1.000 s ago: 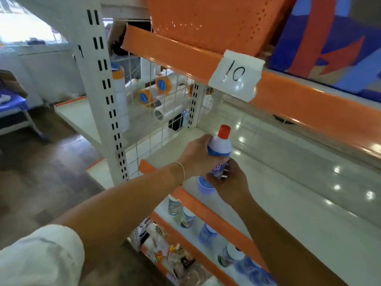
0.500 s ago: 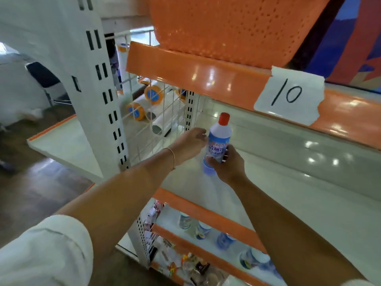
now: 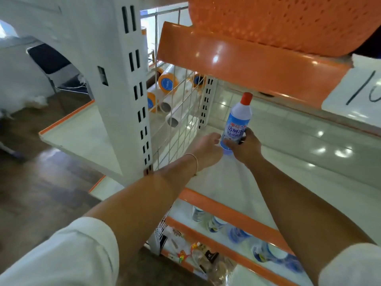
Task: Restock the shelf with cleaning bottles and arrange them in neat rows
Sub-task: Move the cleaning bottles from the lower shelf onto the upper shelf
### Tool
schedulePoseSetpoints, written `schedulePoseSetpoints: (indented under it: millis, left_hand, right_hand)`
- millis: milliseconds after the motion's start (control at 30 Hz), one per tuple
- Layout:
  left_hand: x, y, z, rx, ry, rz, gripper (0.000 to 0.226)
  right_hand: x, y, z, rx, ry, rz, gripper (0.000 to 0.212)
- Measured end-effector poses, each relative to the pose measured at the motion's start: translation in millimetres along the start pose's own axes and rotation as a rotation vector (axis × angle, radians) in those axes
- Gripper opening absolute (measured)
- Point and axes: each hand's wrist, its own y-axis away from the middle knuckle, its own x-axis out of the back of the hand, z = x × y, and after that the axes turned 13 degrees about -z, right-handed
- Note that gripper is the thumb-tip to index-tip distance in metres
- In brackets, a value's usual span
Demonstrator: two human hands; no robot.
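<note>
Paper tag (image 3: 358,96) reads "10"; right hand (image 3: 244,148) grips labelled bottle (image 3: 239,120).

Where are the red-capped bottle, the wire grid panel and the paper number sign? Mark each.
red-capped bottle (image 3: 237,124): head view, on its blue label.
wire grid panel (image 3: 181,112): head view, on its mesh.
paper number sign (image 3: 358,93): head view, beside the handwritten stroke.

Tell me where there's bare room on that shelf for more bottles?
Plenty: the white shelf lies bare to the right of the bottle, back to the rear panel. It is tighter at the left corner, where both hands meet by the wire grid. The lower shelf already holds bottles.
</note>
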Motion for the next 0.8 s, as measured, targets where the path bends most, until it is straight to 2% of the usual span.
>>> schedulePoseSetpoints:
  millis: [300, 533, 600, 800]
  left_hand:
    - [-0.8, -7.3, 6.7, 0.045, 0.002, 0.038, 0.055]
    - [-7.6, -8.2, 23.2, 0.040, -0.035, 0.068, 0.056]
    - [-11.7, -6.3, 24.4, 0.039, -0.086, 0.073, 0.054]
    - [-35.5, 15.0, 13.7, -0.004, -0.283, 0.120, 0.048]
  right_hand:
    - [5.1, -5.2, -0.9, -0.042, -0.016, -0.049, 0.067]
    - [19.3, 18.8, -2.8, -0.088, 0.011, -0.094, 0.081]
    - [27.6, 30.6, -1.0, -0.079, 0.016, -0.100, 0.075]
    - [49.7, 71.6, 14.5, 0.045, -0.037, -0.112, 0.041]
